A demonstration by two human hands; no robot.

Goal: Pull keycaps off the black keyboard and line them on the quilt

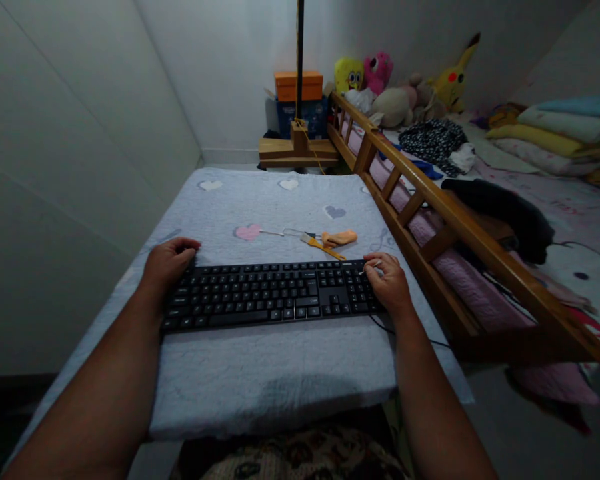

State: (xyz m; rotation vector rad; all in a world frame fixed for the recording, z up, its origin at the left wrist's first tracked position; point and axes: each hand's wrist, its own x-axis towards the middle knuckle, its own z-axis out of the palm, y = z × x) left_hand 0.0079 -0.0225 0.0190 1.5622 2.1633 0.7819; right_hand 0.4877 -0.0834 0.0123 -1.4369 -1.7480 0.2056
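One keyboard point(265, 293) lies on the bench point(260, 373); left hand point(167, 265) curls at its end, grip unclear; right hand point(389, 280) pinches a white stick point(377, 264).

The head camera looks forward, down at the keyboard point(260, 293).

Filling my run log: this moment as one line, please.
left hand: at keyboard, left end | right hand: at keyboard, right end, holding thin white item | brush: lying beyond keyboard

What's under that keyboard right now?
Light blue heart-patterned cloth shows along the near and far edges of the black computer keyboard, with a black cable at its near right. What lies directly beneath is covered and cannot be seen.
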